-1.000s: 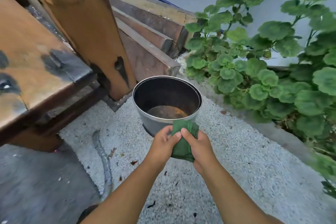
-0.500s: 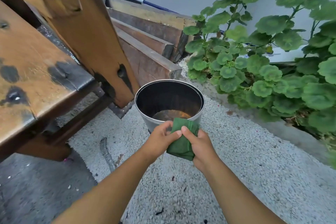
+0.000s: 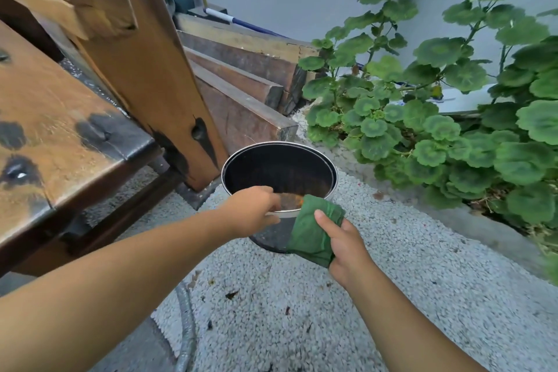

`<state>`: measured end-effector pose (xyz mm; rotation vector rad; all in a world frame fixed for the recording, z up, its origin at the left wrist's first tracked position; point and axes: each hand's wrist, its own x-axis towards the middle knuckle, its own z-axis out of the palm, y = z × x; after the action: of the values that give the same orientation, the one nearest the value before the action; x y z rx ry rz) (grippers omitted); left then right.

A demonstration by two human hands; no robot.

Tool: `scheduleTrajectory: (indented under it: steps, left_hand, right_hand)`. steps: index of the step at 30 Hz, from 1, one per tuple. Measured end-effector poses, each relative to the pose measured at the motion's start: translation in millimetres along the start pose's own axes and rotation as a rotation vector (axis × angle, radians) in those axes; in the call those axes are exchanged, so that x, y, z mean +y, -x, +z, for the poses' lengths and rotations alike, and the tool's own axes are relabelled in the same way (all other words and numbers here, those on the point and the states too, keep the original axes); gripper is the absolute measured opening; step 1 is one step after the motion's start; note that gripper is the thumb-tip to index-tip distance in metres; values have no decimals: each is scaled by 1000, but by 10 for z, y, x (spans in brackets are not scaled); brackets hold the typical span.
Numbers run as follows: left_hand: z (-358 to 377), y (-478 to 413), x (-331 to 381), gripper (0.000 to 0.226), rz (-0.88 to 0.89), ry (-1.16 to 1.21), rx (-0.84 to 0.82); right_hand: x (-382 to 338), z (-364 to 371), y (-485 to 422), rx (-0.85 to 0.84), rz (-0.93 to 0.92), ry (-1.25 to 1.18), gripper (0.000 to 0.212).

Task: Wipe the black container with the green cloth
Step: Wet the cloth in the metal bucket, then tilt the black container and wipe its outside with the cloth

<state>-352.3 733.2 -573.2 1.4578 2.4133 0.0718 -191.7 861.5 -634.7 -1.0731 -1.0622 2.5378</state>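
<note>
The right grip (image 3: 347, 246) is closed round the folded cloth (image 3: 311, 232), thumb laid across its top, the fingers hidden beneath. The cloth lies against the near outer wall of the container (image 3: 280, 169), its upper corner reaching the rim. The left grip (image 3: 252, 211) clasps the near rim just to the left, fingers curled over the edge. A short strip of bare rim shows between the two.

The container stands upright on the gravel (image 3: 392, 281), at the foot of a wooden post (image 3: 157, 84), and its floor shows rusty brown.

I judge this the start of the wipe: cloth set to the wall, the other side steadying. The next move calls for firm pressure and a sweep along the wall or rim, with the left bracing so the container neither skids nor tips on loose stones.

Both forearms reach forward and down. The left comes in from the lower left, wrist bent over the rim. The right rises more steeply, wrist fairly straight.
</note>
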Motion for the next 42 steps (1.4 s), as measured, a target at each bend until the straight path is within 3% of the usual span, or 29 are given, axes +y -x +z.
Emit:
scheduleTrajectory:
  steps: [7, 10, 14, 21, 25, 31, 35, 40, 42]
  left_hand:
    - [207, -153, 21, 28, 101, -404, 32]
    - [154, -178, 24, 30, 98, -374, 57]
    - [-137, -316, 70, 28, 39, -166, 181]
    - [-396, -345, 71, 43, -191, 256, 257]
    - [-295, -261, 103, 61, -344, 481, 263]
    - [-96, -93, 44, 63, -597, 771, 320]
    - [5, 14, 90, 56, -549, 898, 387]
    - [225, 133, 285, 39, -478, 1286, 332]
    - [307, 151, 293, 39, -470, 1310, 336]
  right_hand:
    - [38, 179, 27, 22, 3, -39, 18]
    - [35, 213, 69, 40, 1, -48, 20]
    - [-47, 160, 121, 63, -41, -82, 25]
    - [-259, 180, 201, 43, -135, -157, 21]
    - [-278, 253, 217, 6, -198, -77, 22]
    - [-87, 375, 158, -34, -214, 156, 21]
    - [18, 447, 71, -29, -233, 327, 24]
    - [125, 557, 14, 80, -329, 666, 30]
    - [148, 580, 17, 103, -350, 745, 28]
